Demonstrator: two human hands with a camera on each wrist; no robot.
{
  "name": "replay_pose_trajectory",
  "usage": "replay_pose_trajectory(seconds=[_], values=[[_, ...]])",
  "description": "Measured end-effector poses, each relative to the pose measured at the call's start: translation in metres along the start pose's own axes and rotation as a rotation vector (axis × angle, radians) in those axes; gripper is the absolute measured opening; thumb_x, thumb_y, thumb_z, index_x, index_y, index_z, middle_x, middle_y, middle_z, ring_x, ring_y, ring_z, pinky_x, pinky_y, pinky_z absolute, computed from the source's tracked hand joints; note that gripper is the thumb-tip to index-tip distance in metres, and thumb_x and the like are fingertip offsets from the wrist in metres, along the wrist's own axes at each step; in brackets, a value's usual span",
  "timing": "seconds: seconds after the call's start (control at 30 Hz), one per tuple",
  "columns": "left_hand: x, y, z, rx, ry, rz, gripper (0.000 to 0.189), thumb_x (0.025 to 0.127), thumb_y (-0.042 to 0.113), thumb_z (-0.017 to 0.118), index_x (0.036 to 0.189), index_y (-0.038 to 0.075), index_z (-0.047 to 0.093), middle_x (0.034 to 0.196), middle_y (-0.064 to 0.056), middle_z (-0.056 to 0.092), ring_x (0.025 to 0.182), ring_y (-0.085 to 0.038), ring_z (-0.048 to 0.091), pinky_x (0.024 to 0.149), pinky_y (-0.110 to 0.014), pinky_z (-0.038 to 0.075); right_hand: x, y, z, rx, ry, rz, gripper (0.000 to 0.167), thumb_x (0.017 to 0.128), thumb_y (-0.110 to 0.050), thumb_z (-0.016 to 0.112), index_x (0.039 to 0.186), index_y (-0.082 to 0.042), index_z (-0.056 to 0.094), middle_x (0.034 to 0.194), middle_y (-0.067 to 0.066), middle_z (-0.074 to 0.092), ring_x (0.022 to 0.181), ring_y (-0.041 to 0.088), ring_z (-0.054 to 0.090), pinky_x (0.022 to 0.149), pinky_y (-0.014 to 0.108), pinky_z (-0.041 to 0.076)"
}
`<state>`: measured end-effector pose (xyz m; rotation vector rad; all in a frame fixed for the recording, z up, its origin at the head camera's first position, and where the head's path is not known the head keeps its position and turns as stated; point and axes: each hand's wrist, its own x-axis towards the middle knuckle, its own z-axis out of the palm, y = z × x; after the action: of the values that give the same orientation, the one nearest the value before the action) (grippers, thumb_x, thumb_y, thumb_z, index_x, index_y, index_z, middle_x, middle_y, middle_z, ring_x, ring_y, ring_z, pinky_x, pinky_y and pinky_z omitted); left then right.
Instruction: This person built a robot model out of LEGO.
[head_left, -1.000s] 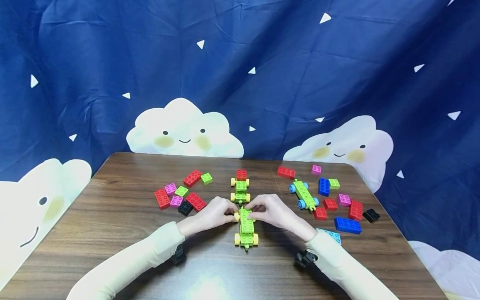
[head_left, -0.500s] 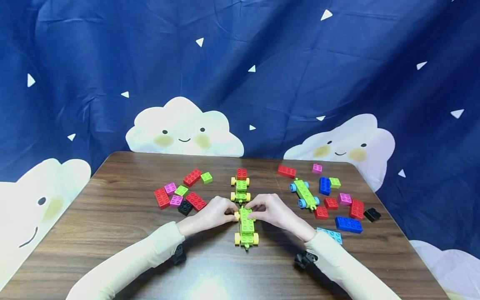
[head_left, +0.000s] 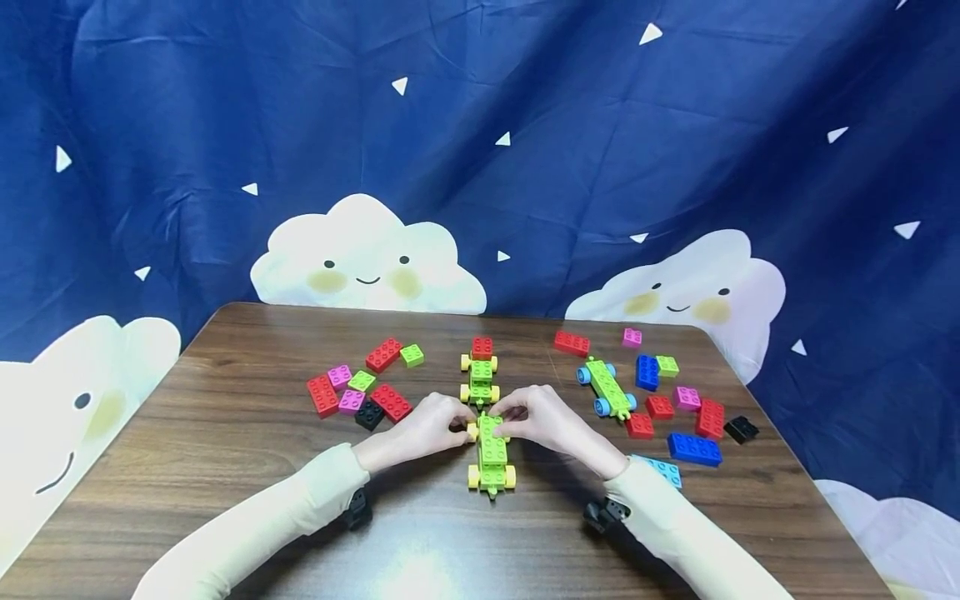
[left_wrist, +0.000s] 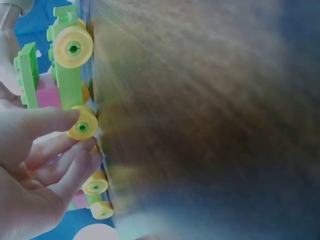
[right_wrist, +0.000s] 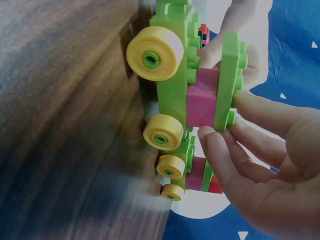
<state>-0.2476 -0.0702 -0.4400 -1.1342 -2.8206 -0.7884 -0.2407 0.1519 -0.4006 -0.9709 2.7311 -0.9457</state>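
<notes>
Mid-table stands a nearer toy car base (head_left: 492,478), green with yellow wheels. The right wrist view shows a pink brick (right_wrist: 202,97) stacked on it under a green plate (right_wrist: 227,82). My left hand (head_left: 427,427) pinches the far-left yellow wheel (left_wrist: 82,127) between thumb and fingers. My right hand (head_left: 551,423) grips the green plate's far end, its thumb on the studded top and fingers at the underside. Just beyond, in line, is a second green car (head_left: 481,392) with yellow wheels and a red brick (head_left: 482,347) at its far end.
Red, pink, green and black bricks (head_left: 322,395) lie loose at the left. On the right stand a green car base with blue wheels (head_left: 609,390) and several scattered bricks (head_left: 694,448). A light blue brick (head_left: 663,472) is partly hidden by the right forearm. A dark blue curtain (head_left: 525,192) hangs behind.
</notes>
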Motion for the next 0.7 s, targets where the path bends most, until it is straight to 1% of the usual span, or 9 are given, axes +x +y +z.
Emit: replay_pose_trajectory(seconds=[0.1, 0.2, 0.33, 0.43, 0.5, 0.6, 0.7], values=[[-0.001, -0.001, 0.001, -0.006, -0.002, -0.002, 0.015, 0.084, 0.011, 0.075, 0.098, 0.006, 0.076, 0.094, -0.006, 0.077, 0.084, -0.012, 0.07, 0.073, -0.024, 0.056, 0.0, 0.0, 0.0, -0.003, -0.006, -0.002, 0.021, 0.083, -0.018, 0.079, 0.1, -0.005, 0.077, 0.09, 0.006, 0.078, 0.077, 0.01, 0.071, 0.069, 0.017, 0.054], [-0.002, -0.001, 0.002, -0.004, 0.001, 0.004, 0.016, 0.084, 0.011, 0.075, 0.099, 0.006, 0.076, 0.094, -0.005, 0.077, 0.085, -0.013, 0.071, 0.073, -0.023, 0.056, -0.001, 0.0, 0.001, 0.008, -0.002, 0.003, 0.021, 0.084, -0.017, 0.079, 0.101, -0.006, 0.076, 0.091, 0.005, 0.077, 0.079, 0.01, 0.07, 0.071, 0.022, 0.057], [-0.002, -0.002, 0.003, -0.001, 0.007, 0.009, 0.017, 0.083, 0.012, 0.075, 0.099, 0.006, 0.076, 0.095, -0.005, 0.077, 0.086, -0.013, 0.071, 0.074, -0.023, 0.056, -0.004, -0.001, 0.001, 0.017, 0.016, -0.019, 0.021, 0.084, -0.016, 0.078, 0.102, -0.005, 0.075, 0.094, 0.006, 0.076, 0.082, 0.011, 0.07, 0.074, 0.027, 0.059], [-0.001, -0.002, 0.002, -0.004, 0.006, 0.009, 0.017, 0.083, 0.012, 0.074, 0.1, 0.006, 0.076, 0.096, -0.005, 0.077, 0.086, -0.013, 0.071, 0.075, -0.024, 0.056, -0.006, 0.0, 0.0, 0.006, 0.024, -0.059, 0.022, 0.085, -0.016, 0.078, 0.103, -0.005, 0.074, 0.096, 0.007, 0.076, 0.084, 0.013, 0.071, 0.074, 0.027, 0.06], [-0.001, -0.002, 0.001, -0.008, 0.001, 0.008, 0.018, 0.084, 0.012, 0.074, 0.101, 0.006, 0.076, 0.096, -0.005, 0.077, 0.086, -0.014, 0.071, 0.075, -0.024, 0.056, -0.007, 0.001, -0.002, -0.002, 0.031, -0.069, 0.021, 0.085, -0.016, 0.077, 0.103, -0.006, 0.074, 0.098, 0.006, 0.076, 0.085, 0.014, 0.071, 0.076, 0.028, 0.06], [0.0, -0.002, 0.0, -0.01, -0.007, 0.004, 0.018, 0.085, 0.012, 0.074, 0.101, 0.006, 0.076, 0.097, -0.005, 0.077, 0.087, -0.014, 0.071, 0.076, -0.025, 0.057, -0.01, 0.004, -0.006, -0.025, 0.058, -0.07, 0.019, 0.087, -0.016, 0.076, 0.103, -0.007, 0.074, 0.099, 0.005, 0.076, 0.088, 0.015, 0.072, 0.079, 0.031, 0.06], [0.0, -0.002, 0.0, -0.011, -0.011, -0.001, 0.017, 0.085, 0.012, 0.074, 0.101, 0.006, 0.076, 0.097, -0.006, 0.077, 0.087, -0.014, 0.071, 0.076, -0.027, 0.057, -0.014, 0.008, -0.01, -0.05, 0.104, -0.056, 0.018, 0.088, -0.016, 0.075, 0.103, -0.008, 0.074, 0.099, 0.004, 0.076, 0.089, 0.015, 0.071, 0.081, 0.036, 0.06]])
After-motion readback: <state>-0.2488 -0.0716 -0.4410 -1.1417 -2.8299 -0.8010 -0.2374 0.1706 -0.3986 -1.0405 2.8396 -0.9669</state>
